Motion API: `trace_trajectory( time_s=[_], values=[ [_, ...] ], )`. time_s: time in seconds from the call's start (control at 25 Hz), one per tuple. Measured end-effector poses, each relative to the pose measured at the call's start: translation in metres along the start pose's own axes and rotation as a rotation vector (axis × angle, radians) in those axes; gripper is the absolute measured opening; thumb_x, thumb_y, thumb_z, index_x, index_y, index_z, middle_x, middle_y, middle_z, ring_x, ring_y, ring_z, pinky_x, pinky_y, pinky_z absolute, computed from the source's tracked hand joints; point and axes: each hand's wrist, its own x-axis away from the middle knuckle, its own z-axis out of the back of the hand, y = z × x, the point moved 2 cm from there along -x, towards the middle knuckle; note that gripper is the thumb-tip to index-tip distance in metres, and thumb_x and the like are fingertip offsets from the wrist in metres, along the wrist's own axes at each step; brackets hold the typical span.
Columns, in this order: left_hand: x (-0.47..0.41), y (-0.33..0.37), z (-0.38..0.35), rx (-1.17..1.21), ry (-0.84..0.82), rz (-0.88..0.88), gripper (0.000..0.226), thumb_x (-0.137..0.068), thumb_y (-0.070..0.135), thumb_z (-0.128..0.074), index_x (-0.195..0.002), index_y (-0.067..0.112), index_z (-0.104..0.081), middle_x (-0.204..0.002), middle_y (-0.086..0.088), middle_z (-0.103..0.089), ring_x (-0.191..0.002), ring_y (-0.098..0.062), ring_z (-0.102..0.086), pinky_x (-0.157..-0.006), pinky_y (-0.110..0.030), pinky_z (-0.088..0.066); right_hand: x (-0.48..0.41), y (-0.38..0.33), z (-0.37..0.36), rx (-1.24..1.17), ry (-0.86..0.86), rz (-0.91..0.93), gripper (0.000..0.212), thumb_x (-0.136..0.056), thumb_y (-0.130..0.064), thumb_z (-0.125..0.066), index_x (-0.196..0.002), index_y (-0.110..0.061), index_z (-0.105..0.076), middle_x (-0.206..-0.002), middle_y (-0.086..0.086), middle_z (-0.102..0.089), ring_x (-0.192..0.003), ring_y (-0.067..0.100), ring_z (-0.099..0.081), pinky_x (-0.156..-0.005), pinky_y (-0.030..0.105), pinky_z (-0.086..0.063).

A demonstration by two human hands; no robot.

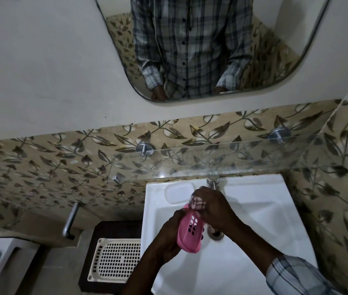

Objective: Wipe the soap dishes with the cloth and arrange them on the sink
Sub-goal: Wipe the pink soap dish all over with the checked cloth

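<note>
Filling the lower middle and right of the frame, the white sink [260, 211] has a moulded soap recess at its upper left corner, and I see no dish set on its rim yet. Above it runs a glass shelf [222, 158] on metal pegs, and a mirror [200, 50] takes the upper centre. Left of the sink, low in the frame, a cream perforated tray [113, 260] lies on a dark stand; whether it counts as one of the dishes I cannot tell.

Over the basin, the left hand [168, 237] curls its fingers around the side of a pink soap dish [190, 233], holding it tilted with the slotted bottom facing up. The right hand [213, 209] has its fingers pressed together, pinching a bunched cloth [196, 202] against the dish's upper end.

Judging from this, wiping of the pink dish is under way and not finished; placing it on the sink, and any other dishes, remain.
</note>
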Motion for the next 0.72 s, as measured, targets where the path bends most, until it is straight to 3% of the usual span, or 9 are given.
trace_trajectory(
  time_s=[0.04,0.08,0.2,0.28,0.4,0.48,0.56,0.64,0.72],
  values=[
    [-0.001,0.003,0.003,0.034,-0.031,0.001,0.058,-0.099,0.040,-0.047,-0.130,-0.007,-0.056,-0.111,-0.033,-0.062,-0.090,-0.040,-0.064,-0.082,-0.046,-0.056,-0.001,-0.003,-0.002,0.019,-0.011,0.112,0.005,-0.079,-0.007,-0.069,-0.076,-0.006,-0.064,-0.073,0.004,-0.062,-0.069,0.009,-0.055,-0.063,0.026,-0.042],
    [-0.003,0.005,0.005,0.049,-0.044,-0.013,0.057,-0.098,0.040,-0.048,-0.130,-0.006,-0.057,-0.112,-0.034,-0.062,-0.091,-0.041,-0.064,-0.082,-0.047,-0.056,-0.003,-0.002,-0.004,0.043,-0.015,0.091,0.007,-0.078,-0.009,-0.069,-0.076,-0.008,-0.063,-0.074,0.003,-0.061,-0.069,0.012,-0.055,-0.063,0.027,-0.041],
    [-0.007,-0.005,0.010,0.079,0.020,-0.078,0.047,-0.092,0.042,-0.055,-0.120,0.006,-0.068,-0.107,-0.027,-0.070,-0.091,-0.037,-0.070,-0.080,-0.044,-0.058,-0.005,0.023,-0.013,0.089,-0.106,-0.492,0.016,-0.069,-0.017,-0.078,-0.071,-0.010,-0.064,-0.073,0.006,-0.068,-0.065,0.016,-0.060,-0.057,0.024,-0.041],
    [-0.010,-0.014,0.012,0.129,0.052,-0.033,0.049,-0.090,0.043,-0.058,-0.119,0.006,-0.070,-0.106,-0.025,-0.071,-0.090,-0.036,-0.071,-0.079,-0.043,-0.058,0.001,0.039,-0.010,-0.265,-0.145,-0.799,0.020,-0.066,-0.012,-0.082,-0.078,-0.001,-0.070,-0.075,0.011,-0.074,-0.068,0.021,-0.069,-0.059,0.027,-0.054],
    [-0.011,-0.009,0.021,0.369,0.012,0.084,0.072,-0.086,0.043,-0.059,-0.138,-0.005,-0.053,-0.117,-0.031,-0.063,-0.096,-0.042,-0.065,-0.084,-0.047,-0.056,0.013,0.050,0.013,-1.015,0.060,-0.932,0.026,-0.076,0.003,-0.077,-0.099,0.011,-0.071,-0.083,0.025,-0.076,-0.071,0.033,-0.075,-0.066,0.043,-0.062],
    [-0.008,-0.001,0.030,0.485,-0.067,0.141,0.084,-0.081,0.049,-0.066,-0.141,-0.007,-0.048,-0.123,-0.033,-0.057,-0.099,-0.045,-0.063,-0.081,-0.049,-0.058,0.019,0.051,0.023,-0.956,0.007,-0.837,0.024,-0.083,0.002,-0.072,-0.107,0.002,-0.072,-0.091,0.019,-0.078,-0.081,0.033,-0.076,-0.070,0.041,-0.061],
    [-0.006,0.002,0.031,0.475,-0.176,0.179,0.091,-0.073,0.049,-0.080,-0.137,-0.009,-0.051,-0.123,-0.034,-0.057,-0.102,-0.046,-0.063,-0.085,-0.050,-0.054,0.021,0.044,0.022,-0.557,0.100,-0.603,0.025,-0.085,-0.009,-0.072,-0.110,-0.012,-0.072,-0.091,-0.003,-0.080,-0.084,0.014,-0.076,-0.073,0.030,-0.061],
    [-0.004,0.005,0.025,0.449,-0.257,0.185,0.087,-0.074,0.042,-0.081,-0.136,-0.010,-0.052,-0.124,-0.034,-0.058,-0.108,-0.047,-0.060,-0.097,-0.053,-0.045,0.022,0.017,0.015,-0.276,0.294,-0.220,0.025,-0.089,-0.021,-0.065,-0.113,-0.022,-0.069,-0.102,-0.017,-0.076,-0.099,-0.001,-0.069,-0.085,0.018,-0.055],
    [-0.003,0.011,0.016,0.436,-0.282,0.166,0.070,-0.082,0.035,-0.076,-0.133,-0.007,-0.057,-0.124,-0.033,-0.061,-0.107,-0.047,-0.061,-0.101,-0.055,-0.042,0.025,-0.002,-0.012,-0.032,0.142,0.239,0.028,-0.100,-0.021,-0.047,-0.121,-0.022,-0.065,-0.121,-0.005,-0.070,-0.117,0.009,-0.062,-0.103,0.023,-0.046]
  ],
)
